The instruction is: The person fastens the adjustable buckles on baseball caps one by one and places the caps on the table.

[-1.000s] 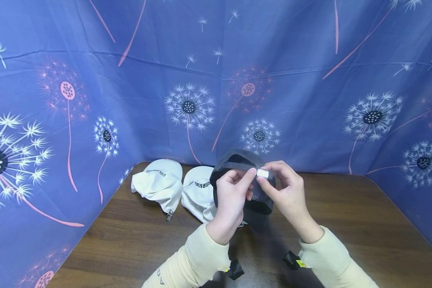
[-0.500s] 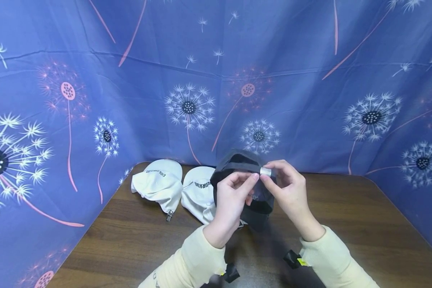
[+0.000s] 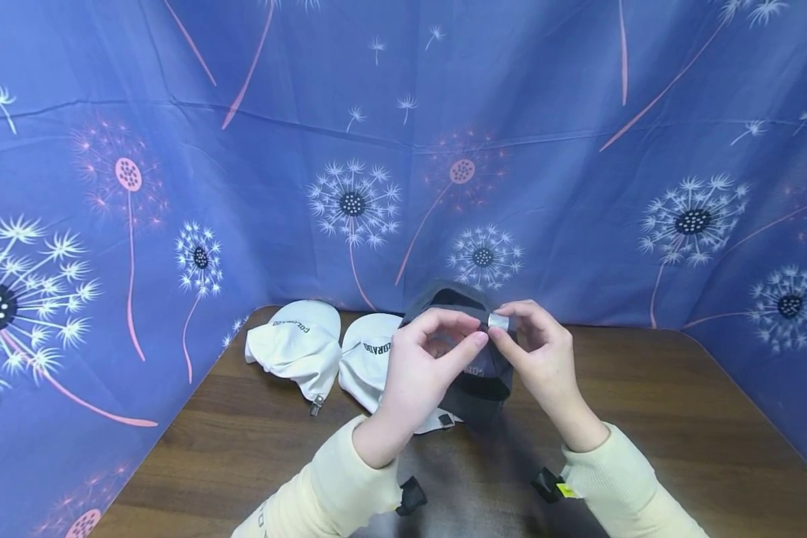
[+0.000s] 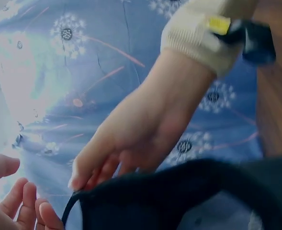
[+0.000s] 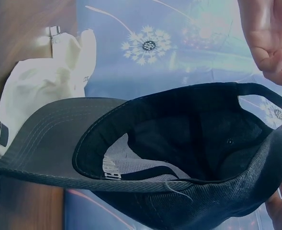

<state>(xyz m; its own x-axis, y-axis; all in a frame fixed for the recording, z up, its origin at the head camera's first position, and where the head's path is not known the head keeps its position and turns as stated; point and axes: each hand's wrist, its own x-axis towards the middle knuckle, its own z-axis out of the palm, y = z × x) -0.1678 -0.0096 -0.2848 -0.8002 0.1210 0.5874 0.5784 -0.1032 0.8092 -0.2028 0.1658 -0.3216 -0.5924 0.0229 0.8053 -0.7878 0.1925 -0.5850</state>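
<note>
A dark grey baseball cap [image 3: 480, 385] is held up in front of me, its hollow inside showing in the right wrist view. My right hand [image 3: 538, 351] pinches the cap's back edge between thumb and fingers, beside a small silvery-white piece [image 3: 498, 321] of unclear kind. My left hand [image 3: 410, 373] hovers close by with thumb and fingers parted. In the left wrist view the left hand's fingers [image 4: 28, 206] are loosely bent, apart from the cap and holding nothing. A strap [image 5: 265, 91] arches over the opening at the cap's back.
Two white caps with dark lettering, the left cap [image 3: 296, 336] and the middle cap [image 3: 366, 351], lie on the wooden table [image 3: 229, 456]. A metal clasp [image 3: 317, 406] hangs from the left one. Blue dandelion-print cloth [image 3: 403, 187] encloses the back and sides.
My left hand has drawn back left from the cap's edge, and its thumb and fingers have parted. The right hand keeps its pinch, nearly still. The white caps have stayed put.
</note>
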